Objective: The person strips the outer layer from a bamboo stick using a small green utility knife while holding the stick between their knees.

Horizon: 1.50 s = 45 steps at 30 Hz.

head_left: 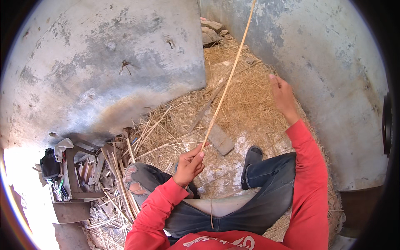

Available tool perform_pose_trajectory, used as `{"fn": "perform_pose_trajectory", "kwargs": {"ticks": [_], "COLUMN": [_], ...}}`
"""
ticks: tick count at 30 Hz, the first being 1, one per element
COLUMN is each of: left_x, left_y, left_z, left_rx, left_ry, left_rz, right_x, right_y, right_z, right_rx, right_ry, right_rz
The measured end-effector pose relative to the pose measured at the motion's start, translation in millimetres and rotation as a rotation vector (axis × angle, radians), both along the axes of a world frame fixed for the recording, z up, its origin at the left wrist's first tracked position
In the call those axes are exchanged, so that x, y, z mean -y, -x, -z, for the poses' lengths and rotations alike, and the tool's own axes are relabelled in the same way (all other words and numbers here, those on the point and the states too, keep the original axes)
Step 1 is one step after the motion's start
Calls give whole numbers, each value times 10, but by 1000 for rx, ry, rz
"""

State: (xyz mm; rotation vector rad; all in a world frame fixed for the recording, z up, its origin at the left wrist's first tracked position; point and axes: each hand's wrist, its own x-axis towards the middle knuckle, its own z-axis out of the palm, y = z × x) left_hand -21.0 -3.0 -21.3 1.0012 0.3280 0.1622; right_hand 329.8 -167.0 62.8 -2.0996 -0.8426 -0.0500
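Red sleeves and dark jeans fill the lower edge. One end of a long thin bamboo strip (225,89) is pinched in the left hand (189,164) above the knees; it slants up over the straw-covered floor (250,108). Raised beside it, untouching, the right hand (283,96) is held loosely spread.

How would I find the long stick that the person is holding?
Look at the straw-covered ground between the grey walls. The left hand pinches one thin pale cane strip rising to the top edge, far longer and straighter than the short strips lying nearby.
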Motion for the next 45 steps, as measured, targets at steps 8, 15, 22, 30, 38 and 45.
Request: {"fn": "perform_pose_trajectory", "kwargs": {"ticks": [8, 15, 22, 30, 38, 45], "left_x": [197, 196, 151, 89, 16, 194], "left_y": [-153, -411, -457, -421, -403, 215], "left_z": [-108, -145, -113, -224, -374, -35], "left_rx": [-40, 49, 123, 70, 20, 26], "left_ry": [-77, -115, 125, 189, 300, 282], "left_rz": [203, 179, 24, 31, -23, 252], "right_x": [-372, -418, -321, -328, -473, 27], "right_y": [602, 945, 1292, 1563, 1511, -21], "right_z": [30, -19, -34, 117, 350, -141], "right_rx": [-591, -675, -141, 6, 285, 357], "right_ry": [-167, -79, 151, 389, 315, 236], "right_rz": [-270, -390, -531, -619, -568, 36]}}
